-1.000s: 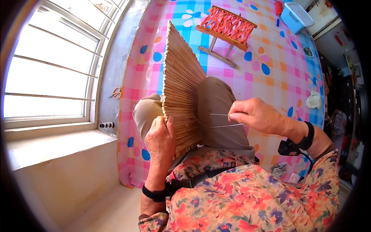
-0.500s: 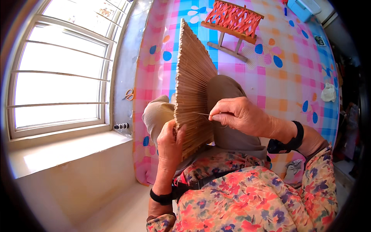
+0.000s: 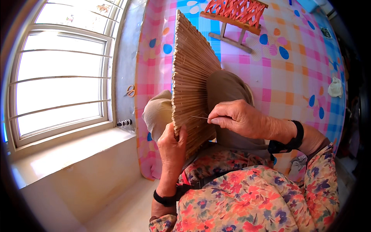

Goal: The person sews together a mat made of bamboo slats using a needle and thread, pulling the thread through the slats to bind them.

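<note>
Reed fan (image 3: 193,81) is being steadied upright by left hand (image 3: 172,149) clenched on its edge, while needle (image 3: 200,117) is being pinched by right hand (image 3: 239,118) for stitching.

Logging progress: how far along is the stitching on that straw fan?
Done: the tan fan-shaped panel of straw stalks looks bound along its left edge. In hand: the left hand grips its lower corner, and the right hand pinches a thin needle at its face. Left: can't tell; no finished stitch line shows.

A bright barred window (image 3: 62,77) above a pale stone sill (image 3: 73,154) is seen beside a pink-and-blue checked floor mat (image 3: 301,77).
</note>
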The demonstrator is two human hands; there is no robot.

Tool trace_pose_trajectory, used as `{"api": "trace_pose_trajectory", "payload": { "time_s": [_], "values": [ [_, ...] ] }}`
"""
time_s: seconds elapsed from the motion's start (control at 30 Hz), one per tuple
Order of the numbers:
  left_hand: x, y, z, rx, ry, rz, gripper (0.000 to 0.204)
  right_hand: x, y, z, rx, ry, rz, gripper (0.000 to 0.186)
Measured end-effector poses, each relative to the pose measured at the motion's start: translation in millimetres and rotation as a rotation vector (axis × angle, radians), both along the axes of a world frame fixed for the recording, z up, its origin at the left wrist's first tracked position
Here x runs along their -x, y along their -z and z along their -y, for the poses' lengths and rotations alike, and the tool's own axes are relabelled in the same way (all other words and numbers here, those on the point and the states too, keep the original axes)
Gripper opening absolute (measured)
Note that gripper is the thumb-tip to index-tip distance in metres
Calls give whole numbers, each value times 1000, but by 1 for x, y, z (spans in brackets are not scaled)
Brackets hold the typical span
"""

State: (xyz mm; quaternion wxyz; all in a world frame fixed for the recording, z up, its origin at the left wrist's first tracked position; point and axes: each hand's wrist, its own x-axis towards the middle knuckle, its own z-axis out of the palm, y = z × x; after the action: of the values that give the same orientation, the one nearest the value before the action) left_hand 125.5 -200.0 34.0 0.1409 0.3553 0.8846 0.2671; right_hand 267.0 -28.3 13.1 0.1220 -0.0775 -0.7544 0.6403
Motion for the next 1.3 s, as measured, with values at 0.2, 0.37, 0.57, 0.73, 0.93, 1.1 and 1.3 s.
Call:
{"api": "trace_pose_trajectory", "payload": {
  "time_s": [0.2, 0.37, 0.57, 0.73, 0.93, 1.1, 1.3],
  "values": [
    [11, 7, 12, -100, -91, 127, 14, 12, -1, 10, -56, -15, -69, 11],
    [9, 7, 18, -105, -57, 163, 18, 21, -4, 13, -94, 4, -62, 14],
    [5, -18, 14, -59, -53, 136, 18, 20, 9, 14, -31, 45, -68, 13],
    [18, -13, 19, -19, -20, 93, 16, 20, 14, 14, 11, 26, -53, 12],
    [17, -4, 21, -107, -19, 107, 16, 27, 12, 20, -5, 6, -63, 10],
    [13, -7, 22, -99, -45, 167, 16, 35, 16, 26, -116, -14, -105, 13],
    [7, -14, 18, -169, -48, 249, 17, 38, 20, 31, -391, -5, -96, 13]
  ]
}}
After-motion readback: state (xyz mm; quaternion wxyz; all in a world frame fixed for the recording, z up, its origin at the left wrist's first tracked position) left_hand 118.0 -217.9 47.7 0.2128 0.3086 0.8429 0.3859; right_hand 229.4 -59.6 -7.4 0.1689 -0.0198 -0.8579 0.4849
